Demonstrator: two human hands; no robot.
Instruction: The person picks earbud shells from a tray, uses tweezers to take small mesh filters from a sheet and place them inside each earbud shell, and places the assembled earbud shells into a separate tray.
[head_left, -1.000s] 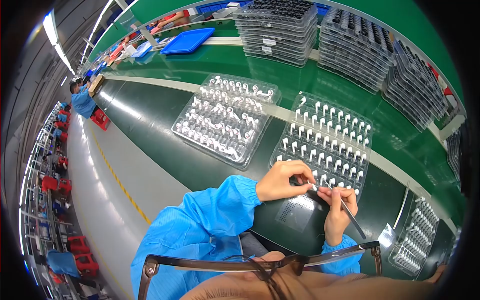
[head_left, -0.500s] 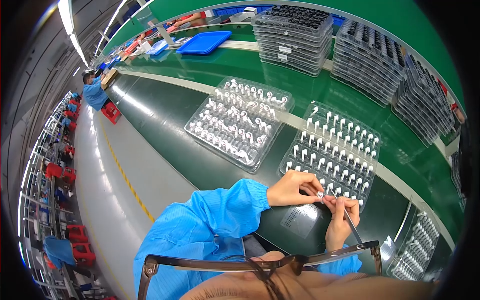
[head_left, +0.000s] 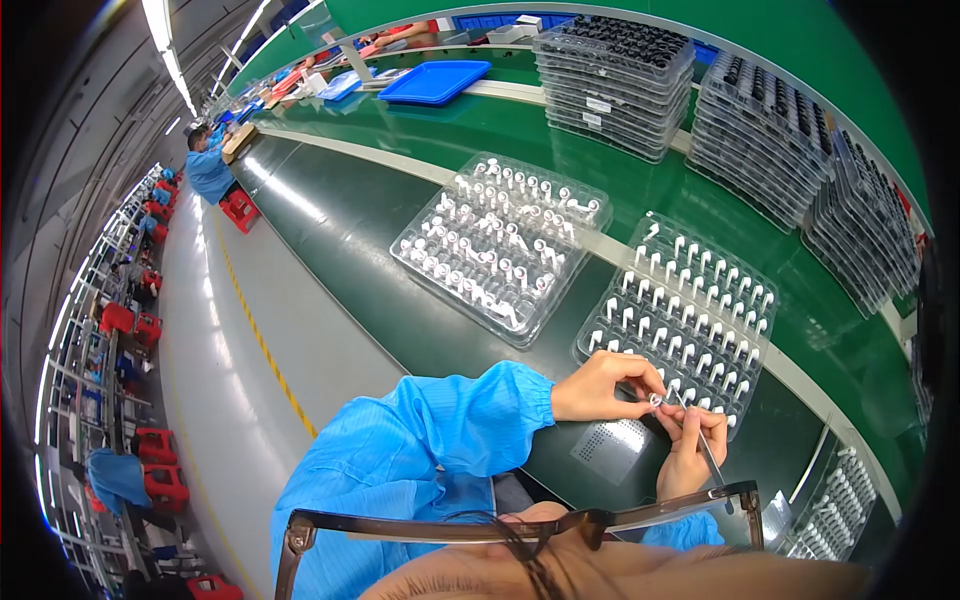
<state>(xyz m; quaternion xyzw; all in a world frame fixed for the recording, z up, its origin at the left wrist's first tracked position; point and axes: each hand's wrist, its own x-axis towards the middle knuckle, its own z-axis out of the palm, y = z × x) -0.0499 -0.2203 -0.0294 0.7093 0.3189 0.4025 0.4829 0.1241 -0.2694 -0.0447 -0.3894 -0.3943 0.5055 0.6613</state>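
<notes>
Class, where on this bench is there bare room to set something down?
Free: dark bench top between the left tray and aisle; green strip between that tray and the tray stacks. Crowded: by the left hand, right hand and right tray.

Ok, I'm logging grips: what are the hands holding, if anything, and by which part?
The left hand holds a white earbud, seemingly by its rounded end; the right hand holds a slim metal tool, likely tweezers, toward its tip.

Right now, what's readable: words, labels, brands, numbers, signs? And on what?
Readable text: none.
Upper white label, leftmost tall tray stack: too small.
Lower white label, same stack: too small.
Held white piece: any markings too small to tell.
</notes>
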